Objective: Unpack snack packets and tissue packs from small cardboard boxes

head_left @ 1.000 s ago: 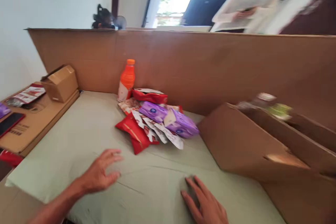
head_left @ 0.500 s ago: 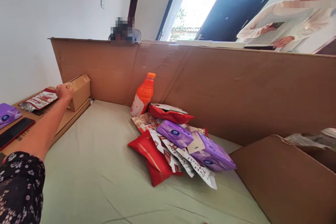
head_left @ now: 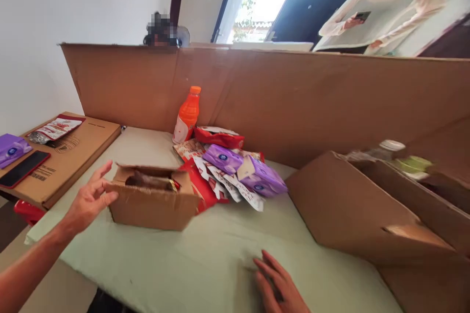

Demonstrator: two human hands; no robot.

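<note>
A small open cardboard box (head_left: 154, 203) sits on the pale green tabletop (head_left: 205, 264), with dark packets showing inside it. My left hand (head_left: 90, 200) touches the box's left end, fingers spread apart. Flat on the tabletop near the front edge rests my right hand (head_left: 281, 286), fingers stretched out, holding nothing. Behind the box lies a pile of red, purple and white snack packets (head_left: 231, 171). An orange bottle (head_left: 187, 115) stands upright at the back of the pile.
A tall cardboard wall (head_left: 293, 93) runs across the back. A large open carton (head_left: 370, 210) lies at the right. On the left, a flat cardboard box (head_left: 69, 154) carries a phone (head_left: 24, 168) and packets. A person (head_left: 385, 14) holding a phone stands beyond the wall.
The small box has come from the flat cardboard box at the left onto the green tabletop, brought by my left hand. My right hand is back in view.
</note>
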